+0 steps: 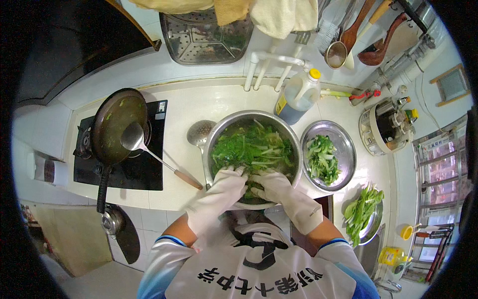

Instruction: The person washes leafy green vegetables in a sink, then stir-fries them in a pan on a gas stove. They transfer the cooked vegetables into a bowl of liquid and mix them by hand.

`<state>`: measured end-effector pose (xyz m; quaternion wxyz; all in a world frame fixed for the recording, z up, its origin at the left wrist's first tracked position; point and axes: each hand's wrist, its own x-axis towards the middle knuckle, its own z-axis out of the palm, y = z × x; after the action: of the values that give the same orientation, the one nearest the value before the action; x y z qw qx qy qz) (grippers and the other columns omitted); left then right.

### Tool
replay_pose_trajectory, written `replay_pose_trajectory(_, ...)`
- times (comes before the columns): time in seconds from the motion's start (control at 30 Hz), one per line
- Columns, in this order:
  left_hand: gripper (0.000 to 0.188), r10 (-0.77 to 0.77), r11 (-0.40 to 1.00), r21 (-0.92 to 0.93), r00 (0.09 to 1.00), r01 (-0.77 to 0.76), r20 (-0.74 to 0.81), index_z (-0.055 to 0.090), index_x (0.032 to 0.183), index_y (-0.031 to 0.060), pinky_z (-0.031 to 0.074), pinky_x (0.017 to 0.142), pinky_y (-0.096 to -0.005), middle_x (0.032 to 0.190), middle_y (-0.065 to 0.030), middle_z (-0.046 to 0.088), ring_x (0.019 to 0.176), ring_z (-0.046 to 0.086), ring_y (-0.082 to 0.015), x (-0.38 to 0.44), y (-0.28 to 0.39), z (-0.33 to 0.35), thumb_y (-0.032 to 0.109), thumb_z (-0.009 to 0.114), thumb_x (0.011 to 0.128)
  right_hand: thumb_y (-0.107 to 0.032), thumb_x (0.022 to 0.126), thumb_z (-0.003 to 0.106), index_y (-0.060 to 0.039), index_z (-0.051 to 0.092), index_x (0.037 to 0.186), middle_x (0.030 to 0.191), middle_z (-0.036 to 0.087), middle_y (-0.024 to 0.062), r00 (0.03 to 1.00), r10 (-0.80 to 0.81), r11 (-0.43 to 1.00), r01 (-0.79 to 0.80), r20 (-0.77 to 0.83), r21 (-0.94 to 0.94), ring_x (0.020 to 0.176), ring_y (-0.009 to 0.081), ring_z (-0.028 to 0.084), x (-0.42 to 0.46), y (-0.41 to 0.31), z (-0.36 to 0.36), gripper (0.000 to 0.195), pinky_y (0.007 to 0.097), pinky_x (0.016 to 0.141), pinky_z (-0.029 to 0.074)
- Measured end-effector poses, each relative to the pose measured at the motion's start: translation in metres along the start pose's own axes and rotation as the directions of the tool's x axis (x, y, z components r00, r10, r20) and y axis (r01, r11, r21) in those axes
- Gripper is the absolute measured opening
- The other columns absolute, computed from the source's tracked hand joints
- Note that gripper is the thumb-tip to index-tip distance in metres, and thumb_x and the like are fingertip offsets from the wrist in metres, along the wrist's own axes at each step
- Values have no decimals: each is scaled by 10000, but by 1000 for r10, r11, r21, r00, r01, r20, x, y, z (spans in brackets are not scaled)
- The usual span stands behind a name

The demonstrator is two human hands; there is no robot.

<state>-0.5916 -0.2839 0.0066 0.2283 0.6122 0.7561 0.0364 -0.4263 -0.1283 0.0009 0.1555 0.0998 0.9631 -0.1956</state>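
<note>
A large metal basin stands at the counter's front edge, filled with water and leafy greens. Both my hands wear white rubber gloves and reach over its near rim. My left hand has its fingers down among the greens at the near side. Close beside it, my right hand dips into the same greens, its fingers somewhat spread. The fingertips are partly hidden by leaves and water, so a grip cannot be made out. A metal skimmer lies left of the basin, partly hidden behind it.
Left, a wok sits on the black gas hob, a spatula leaning across it. Right are a metal plate of cut greens and a metal bowl of whole leaves near the sink. A large jug stands behind.
</note>
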Motion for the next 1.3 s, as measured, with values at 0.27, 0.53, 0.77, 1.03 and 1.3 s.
replay_pose_trajectory(0.27, 326, -158, 954, -284, 969, 99, -190, 729, 1268, 96, 523, 1081, -468, 1329, -137, 721, 1221, 676, -353, -51, 18, -37, 266, 584, 1031, -300, 1005, 667, -110, 700, 1348, 1252, 744, 156, 937, -34, 978, 102, -348, 180, 1162, 362, 691, -4, 0, -78, 394, 461, 1035, 537)
replay_pose_trajectory(0.53, 332, -140, 989, 66, 973, 130, 182, 736, 1090, 93, 577, 912, -541, 1105, -111, 753, 1074, 716, -366, -25, 24, -37, 378, 592, 1000, -281, 983, 670, -163, 726, 1287, 1370, 686, 95, 883, -412, 897, 351, -224, -268, 1277, 282, 630, 95, 17, -64, 331, 427, 1147, 433)
replay_pose_trajectory(0.77, 376, -330, 943, 55, 941, 327, 73, 721, 1273, 105, 498, 1140, -403, 1425, -156, 660, 1343, 614, -322, -1, 0, -28, 347, 630, 1000, -405, 1003, 636, -120, 628, 1391, 1246, 724, 150, 957, 65, 993, -89, -281, -73, 1204, 345, 674, 70, 41, -48, 482, 457, 1049, 521)
replay_pose_trajectory(1.03, 633, -618, 771, -489, 666, 408, -419, 416, 1598, 81, 389, 1242, -387, 1600, -166, 508, 1473, 488, -366, -14, 10, 9, 243, 663, 1038, -388, 962, 733, -93, 530, 1530, 1545, 544, 231, 922, 167, 969, -87, -348, 233, 1411, 397, 532, 52, 59, -53, 671, 446, 1203, 421)
replay_pose_trajectory(1.3, 654, -875, 271, -835, 484, 479, -6, 422, 1618, 124, 434, 1192, -385, 1553, -179, 564, 1429, 545, -335, 32, 28, -18, 283, 670, 1034, -411, 878, 862, -75, 259, 1684, 1688, 364, 222, 858, 514, 590, -355, 2, 725, 1567, 339, 354, 72, 8, -29, 1061, 407, 1300, 295)
